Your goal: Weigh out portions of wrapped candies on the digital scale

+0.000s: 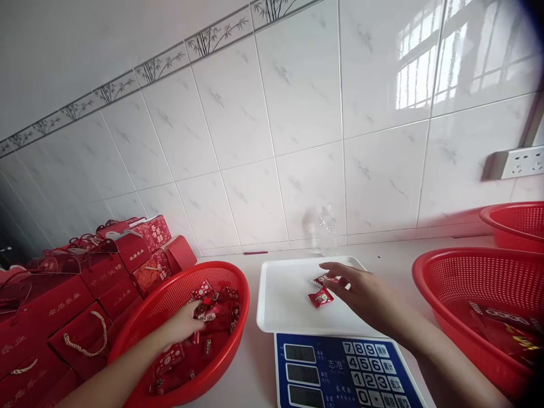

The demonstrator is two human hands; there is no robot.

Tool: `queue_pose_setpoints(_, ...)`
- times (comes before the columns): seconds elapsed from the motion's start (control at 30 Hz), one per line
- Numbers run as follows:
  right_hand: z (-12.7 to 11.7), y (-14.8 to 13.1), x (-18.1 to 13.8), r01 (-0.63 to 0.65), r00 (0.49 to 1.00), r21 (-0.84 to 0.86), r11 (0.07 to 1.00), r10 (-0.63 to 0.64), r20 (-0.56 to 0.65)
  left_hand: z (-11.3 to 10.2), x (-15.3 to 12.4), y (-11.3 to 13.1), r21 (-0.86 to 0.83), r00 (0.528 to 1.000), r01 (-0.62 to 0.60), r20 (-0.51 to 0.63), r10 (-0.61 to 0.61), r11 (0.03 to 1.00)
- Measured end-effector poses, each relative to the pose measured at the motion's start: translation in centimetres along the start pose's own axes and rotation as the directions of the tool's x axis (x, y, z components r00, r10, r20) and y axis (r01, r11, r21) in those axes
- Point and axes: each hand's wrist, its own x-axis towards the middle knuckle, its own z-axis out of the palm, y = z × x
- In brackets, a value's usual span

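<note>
My left hand [185, 324] reaches into a red plastic basket [243, 283]. Its fingers are bent around a red wrapped candy [208, 315] among several others, and the fingertips are partly covered. Over the white tray [276, 277] of a digital scale, my right hand [355, 286] hovers with thumb and forefinger apart. Two red wrapped candies lie on that tray: one candy [321, 297] in plain sight, the other candy [322, 279] partly behind my right fingers. Below the tray sits the scale's blue panel [335, 362] with its number keys and displays.
Stacked red gift boxes [106, 277] with rope handles crowd the left. On the right is another red basket [429, 272] holding red packets, with a further basket [505, 218] behind. A clear plastic bottle [328, 229] stands near the tiled wall, below a power socket [521, 163].
</note>
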Motion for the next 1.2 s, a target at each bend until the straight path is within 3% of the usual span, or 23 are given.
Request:
queue_pose_setpoints(0.1, 0.2, 0.3, 0.1, -0.005, 1.0, 0.01, 1.0, 0.005, 0.013, -0.9, -0.6, 2.9, -0.021, 0.997, -0.004, -0.072, 0.002, 1.0)
queue_pose_setpoints(0.23, 0.6, 0.3, 0.1, -0.008, 1.0, 0.079, 0.997, 0.008, 0.0, 0.2, -2.7, 7.0, -0.298, 0.988, -0.145, -0.092, 0.123, 0.944)
queue_pose_setpoints(0.33, 0.7, -0.8, -0.3, 0.004, 1.0, 0.252, 0.968, -0.008, 0.013, 3.7, -4.7, 9.2, -0.45, 0.979, -0.196, -0.036, 0.202, 0.871)
queue_pose_setpoints(0.47, 0.7, -2.8, -1.4, 0.132, 0.989, 0.535, 0.834, -0.149, -0.013, 10.9, -6.7, 10.1, -0.474, 0.939, -0.164, 0.194, 0.284, 0.865)
queue_pose_setpoints(0.57, 0.7, -3.5, -1.7, 0.176, 0.979, 0.607, 0.775, -0.204, -0.023, 15.5, -7.1, 10.2, -0.462, 0.883, -0.168, 0.323, 0.341, 0.871)
queue_pose_setpoints(0.67, 0.7, -3.3, -1.3, 0.112, 0.99, 0.657, 0.746, -0.143, -0.007, 18.0, -6.6, 10.3, -0.505, 0.859, -0.114, 0.383, 0.341, 0.855)
queue_pose_setpoints(0.87, 0.9, -2.7, -0.4, 0.076, 0.996, 0.726, 0.683, -0.02, -0.086, 19.3, -5.0, 10.4, -0.65, 0.832, -0.054, 0.39, 0.394, 0.758)
queue_pose_setpoints(1.03, -0.1, -2.0, 0.2, 0.119, 0.963, 0.79, 0.602, 0.123, -0.239, 18.5, -4.3, 10.4, -0.713, 0.89, -0.008, 0.315, 0.33, 0.701)
queue_pose_setpoints(1.1, -1.0, -1.0, 0.4, 0.073, 0.964, 0.756, 0.65, 0.148, -0.22, 17.8, -4.0, 10.3, -0.737, 0.918, -0.02, 0.254, 0.304, 0.675)
queue_pose_setpoints(1.2, -1.8, 1.0, 0.5, -0.062, 0.988, 0.526, 0.848, 0.126, -0.087, 16.9, -3.7, 10.3, -0.77, 0.951, -0.056, 0.152, 0.268, 0.636)
